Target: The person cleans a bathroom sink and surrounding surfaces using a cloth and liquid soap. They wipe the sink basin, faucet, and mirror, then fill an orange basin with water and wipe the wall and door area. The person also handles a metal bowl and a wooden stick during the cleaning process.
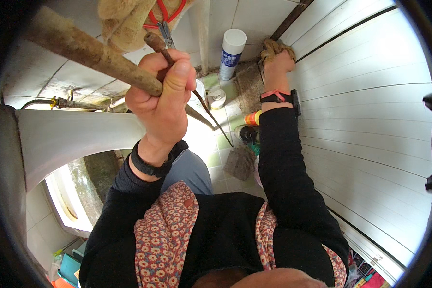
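Observation:
My left hand (158,108) is raised near the sink, with thumb and fingers closed around a thin rusty metal rod (210,111). The rod has a thick knob at its top and tapers down towards the floor. A stained tan pole (104,57) also runs into this fist; part of it is hidden by the fingers and thumb. My right hand (282,63) reaches far forward into the corner beside the white panelled wall (363,118). It presses a crumpled brown cloth (272,50) there, and most of its fingers are hidden.
Red-handled pliers (165,27) lie by a tan plush cloth (120,25). A white-capped spray can (232,54), a white bottle (216,98), a yellow-and-red container (252,118) and a dark bottle (245,133) occupy the tiled floor. The white sink (75,131) borders my left side.

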Available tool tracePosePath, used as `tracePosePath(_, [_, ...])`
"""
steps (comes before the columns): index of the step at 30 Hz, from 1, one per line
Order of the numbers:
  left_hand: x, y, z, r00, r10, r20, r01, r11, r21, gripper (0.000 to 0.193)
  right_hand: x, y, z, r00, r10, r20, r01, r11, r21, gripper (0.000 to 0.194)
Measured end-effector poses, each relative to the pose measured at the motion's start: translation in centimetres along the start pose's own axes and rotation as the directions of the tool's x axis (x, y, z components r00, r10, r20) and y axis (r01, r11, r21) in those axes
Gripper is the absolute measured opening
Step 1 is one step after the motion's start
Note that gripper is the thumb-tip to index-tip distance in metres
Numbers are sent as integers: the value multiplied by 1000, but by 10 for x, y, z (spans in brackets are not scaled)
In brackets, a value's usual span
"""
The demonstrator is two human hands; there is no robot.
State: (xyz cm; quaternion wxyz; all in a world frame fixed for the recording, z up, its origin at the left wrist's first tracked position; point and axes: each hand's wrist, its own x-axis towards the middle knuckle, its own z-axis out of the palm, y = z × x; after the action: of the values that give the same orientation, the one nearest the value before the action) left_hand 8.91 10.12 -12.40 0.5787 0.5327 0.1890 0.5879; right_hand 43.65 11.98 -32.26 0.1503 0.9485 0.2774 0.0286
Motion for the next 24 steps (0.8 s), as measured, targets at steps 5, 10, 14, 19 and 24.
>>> tracePosePath(5, [2, -1, -2, 1000, 12, 20, -11, 1000, -18, 12, -12, -38, 47, 965, -113, 235, 51, 967, 251, 35])
tracePosePath(10, [11, -4, -7, 997, 29, 74, -26, 999, -45, 11, 16, -43, 120, 977, -212, 21, 171, 837, 520, 29])
tracePosePath(14, [12, -3, -9, 997, 22, 80, -24, 999, 23, 11, 50, -13, 111, 979, -204, -31, 183, 788, 588, 28])
tracePosePath(19, [16, -10, -6, 998, -23, 60, 25, 999, -36, 10, 32, -21, 24, 987, -91, -130, 150, 806, 573, 33])
tracePosePath(24, [15, -18, -3, 996, -4, 90, 7, 999, -38, 8, 17, -3, -97, 927, 43, -371, 197, 788, 584, 39])
